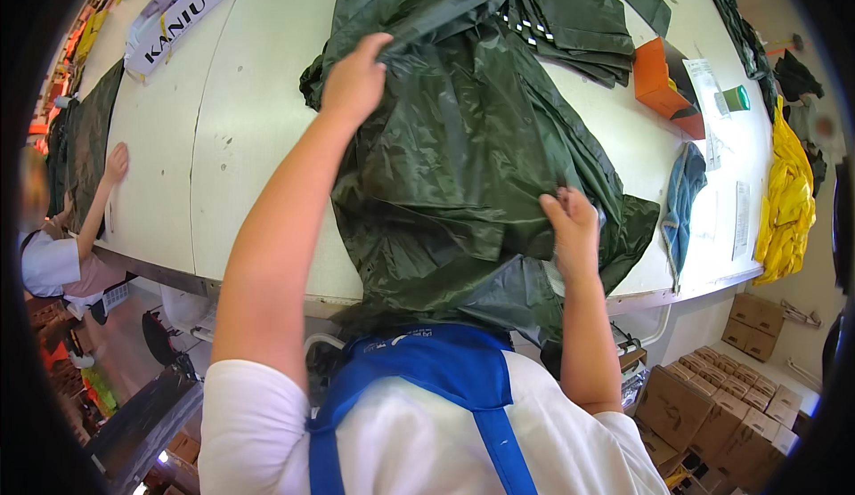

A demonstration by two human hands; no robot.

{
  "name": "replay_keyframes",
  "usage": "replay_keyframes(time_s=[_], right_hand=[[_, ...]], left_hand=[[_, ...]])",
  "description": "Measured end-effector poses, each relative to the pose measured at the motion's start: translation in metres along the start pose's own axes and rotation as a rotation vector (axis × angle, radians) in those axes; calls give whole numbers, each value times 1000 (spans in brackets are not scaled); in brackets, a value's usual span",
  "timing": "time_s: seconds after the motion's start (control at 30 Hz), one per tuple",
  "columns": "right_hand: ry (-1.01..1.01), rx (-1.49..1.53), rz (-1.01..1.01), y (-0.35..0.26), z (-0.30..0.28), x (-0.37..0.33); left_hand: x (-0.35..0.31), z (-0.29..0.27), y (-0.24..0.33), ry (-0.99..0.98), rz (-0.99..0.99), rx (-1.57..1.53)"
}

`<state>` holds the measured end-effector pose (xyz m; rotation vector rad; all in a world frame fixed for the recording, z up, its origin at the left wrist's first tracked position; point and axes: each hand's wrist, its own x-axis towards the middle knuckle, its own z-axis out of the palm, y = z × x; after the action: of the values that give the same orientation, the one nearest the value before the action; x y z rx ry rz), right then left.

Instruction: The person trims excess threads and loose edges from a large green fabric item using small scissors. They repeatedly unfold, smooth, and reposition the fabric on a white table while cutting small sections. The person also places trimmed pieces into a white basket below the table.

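A large dark green raincoat (445,148) of shiny, creased cloth lies across the white table in front of me, its lower part hanging over the near edge. My left hand (354,84) is closed on a fold at the upper left of the cloth, slightly blurred. Lower down on the right, my right hand (574,219) pinches the edge of an upper layer between thumb and fingers. Beyond the raincoat, a stack of folded dark green pieces (579,19) with small white marks lies on the table.
An orange box (659,81), a green tape roll (736,98) and a blue cloth (684,201) lie to the right. Yellow cloth (784,201) hangs over the right edge. A white box (174,23) stands far left. Another person (58,259) works at left. Cartons (721,406) stand lower right.
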<state>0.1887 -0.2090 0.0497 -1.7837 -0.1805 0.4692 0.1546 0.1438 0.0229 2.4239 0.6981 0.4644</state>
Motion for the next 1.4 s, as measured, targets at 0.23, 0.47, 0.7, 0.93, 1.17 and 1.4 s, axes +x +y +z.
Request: replay_keyframes(time_s=[0.23, 0.47, 0.7, 0.93, 1.17, 1.4], right_hand=[[-452, -446, 160, -2, -11, -67], [-275, -392, 32, -29, -17, -7], [47, -1008, 128, 63, -117, 145], [35, -807, 208, 84, -149, 119], [41, -481, -74, -70, -86, -1], [-853, -309, -198, -49, 12, -97]], left_hand=[[-192, -93, -47, -24, -103, -33], [-271, -120, -77, -236, -315, 523], [-119, -35, 51, -136, 305, 118], [10, -22, 17, -139, 158, 82], [44, -203, -102, 680, 159, 992], [-55, 12, 57, -526, -613, -1008]])
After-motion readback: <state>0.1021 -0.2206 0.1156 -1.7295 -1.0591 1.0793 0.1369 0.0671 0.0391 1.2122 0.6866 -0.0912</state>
